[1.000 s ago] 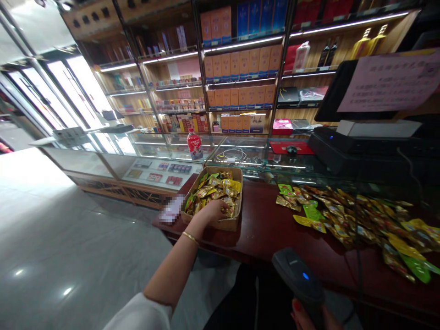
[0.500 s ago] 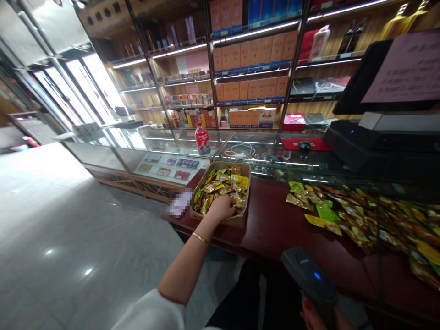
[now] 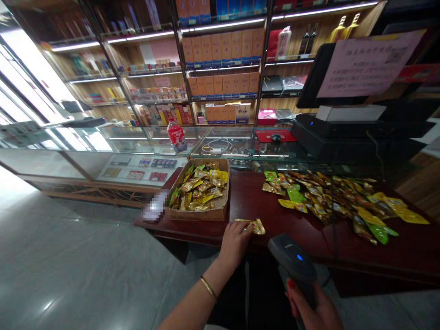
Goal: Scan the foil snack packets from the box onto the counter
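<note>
My left hand [image 3: 234, 242], with a gold bangle on its wrist, is closed on a small gold snack packet [image 3: 257, 226] near the table's front edge. Part of the packet is hidden by the fingers. To the right, my right hand [image 3: 311, 302] grips a black barcode scanner [image 3: 292, 259] with a lit blue light, its head pointing forward and left. A cardboard box [image 3: 197, 216] holding many gold, yellow and green packets stands left of and beyond my left hand. A spread pile of similar packets [image 3: 319, 195] lies on the right side of the table.
The dark red wooden table [image 3: 245, 197] adjoins a glass display counter [image 3: 237, 135]. On the glass are a red-labelled bottle [image 3: 177, 136], a white cable [image 3: 217, 147] and a mouse [image 3: 275, 138]. A monitor [image 3: 315, 75] stands at the right. A blurred-out item [image 3: 154, 206] lies left of the box.
My left hand has come out of the box with a snack packet and moved right, to the table's front edge. The scanner stays in my right hand. The view has turned right.
</note>
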The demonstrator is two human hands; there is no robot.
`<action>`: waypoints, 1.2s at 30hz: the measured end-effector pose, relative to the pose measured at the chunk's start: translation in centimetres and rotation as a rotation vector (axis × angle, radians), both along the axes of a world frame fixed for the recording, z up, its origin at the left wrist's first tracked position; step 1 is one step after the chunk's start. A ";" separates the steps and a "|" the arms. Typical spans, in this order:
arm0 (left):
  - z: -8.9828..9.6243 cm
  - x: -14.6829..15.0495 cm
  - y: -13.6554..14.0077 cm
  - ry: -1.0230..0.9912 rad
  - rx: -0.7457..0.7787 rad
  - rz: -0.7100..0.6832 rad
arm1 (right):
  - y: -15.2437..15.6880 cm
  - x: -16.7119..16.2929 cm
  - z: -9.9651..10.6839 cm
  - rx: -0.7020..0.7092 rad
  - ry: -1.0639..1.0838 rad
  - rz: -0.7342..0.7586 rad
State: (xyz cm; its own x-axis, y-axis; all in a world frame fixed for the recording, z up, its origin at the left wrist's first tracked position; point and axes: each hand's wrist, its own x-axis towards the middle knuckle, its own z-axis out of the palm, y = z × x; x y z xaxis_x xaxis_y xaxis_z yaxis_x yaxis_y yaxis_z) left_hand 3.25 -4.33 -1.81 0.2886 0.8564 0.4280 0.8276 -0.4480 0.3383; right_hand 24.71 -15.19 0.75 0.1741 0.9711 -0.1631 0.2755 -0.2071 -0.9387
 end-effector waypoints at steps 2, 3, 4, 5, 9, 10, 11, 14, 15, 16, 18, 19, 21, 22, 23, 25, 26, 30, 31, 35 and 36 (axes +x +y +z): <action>-0.2 -0.3 0.1 -0.089 -0.022 0.000 | -0.2 0.4 -0.4 0.011 -0.007 0.001; 0.1 -0.5 0.3 -0.137 -0.030 0.000 | -0.3 0.6 -0.6 0.017 -0.015 0.003; 0.5 -0.8 0.5 -0.172 -0.043 0.000 | -0.3 0.8 -0.7 0.019 -0.023 0.008; 0.8 -1.0 0.9 -0.190 -0.065 -0.001 | -0.3 0.9 -0.8 0.020 -0.030 0.015; 1.3 -1.5 2.2 -0.175 -0.238 -0.032 | -0.2 1.1 -1.1 0.025 -0.030 0.047; 1.2 -1.5 2.4 -0.196 -0.269 -0.032 | -0.1 1.1 -1.3 0.024 -0.028 0.054; 1.1 -1.5 2.5 -0.236 -0.284 -0.025 | -0.1 1.1 -1.5 0.014 -0.027 0.066; 0.6 -1.2 2.7 -0.467 -0.273 0.051 | -0.2 0.8 -2.2 -0.045 -0.012 0.129; 0.5 -1.0 2.9 -0.576 -0.287 0.087 | -0.2 0.7 -2.3 -0.068 -0.003 0.149; 0.3 -0.8 3.1 -0.700 -0.331 0.116 | -0.2 0.5 -2.4 -0.087 0.006 0.164; 0.1 -0.3 3.6 -0.965 -0.492 0.144 | -0.2 0.2 -2.4 -0.108 0.018 0.177; -0.1 -0.1 4.0 -1.083 -0.582 0.142 | -0.1 0.0 -2.4 -0.116 0.021 0.183; -0.4 -0.1 4.5 -1.252 -0.688 0.129 | 0.0 -0.3 -2.2 -0.121 0.023 0.199; -0.5 -0.3 4.6 -1.301 -0.700 0.121 | 0.1 -0.5 -2.1 -0.120 0.024 0.208; -0.5 -0.6 4.6 -1.339 -0.704 0.109 | 0.1 -0.6 -2.0 -0.119 0.024 0.213; -0.3 -1.4 4.4 -1.405 -0.722 0.058 | 0.2 -1.0 -1.8 -0.115 0.031 0.203; -0.1 -1.9 4.2 -1.429 -0.738 0.025 | 0.2 -1.2 -1.7 -0.108 0.038 0.187; 0.6 -2.9 3.5 -1.392 -0.761 -0.025 | 0.2 -2.0 -1.5 -0.081 0.087 0.148; 0.6 -2.9 3.5 -1.378 -0.761 -0.028 | 0.2 -2.2 -1.4 -0.078 0.101 0.141; 0.3 -2.7 3.5 -1.376 -0.763 -0.086 | 0.4 -2.3 -1.0 -0.098 0.164 0.152; 0.3 -2.7 3.5 -1.369 -0.772 -0.097 | 0.5 -2.2 -0.9 -0.106 0.177 0.170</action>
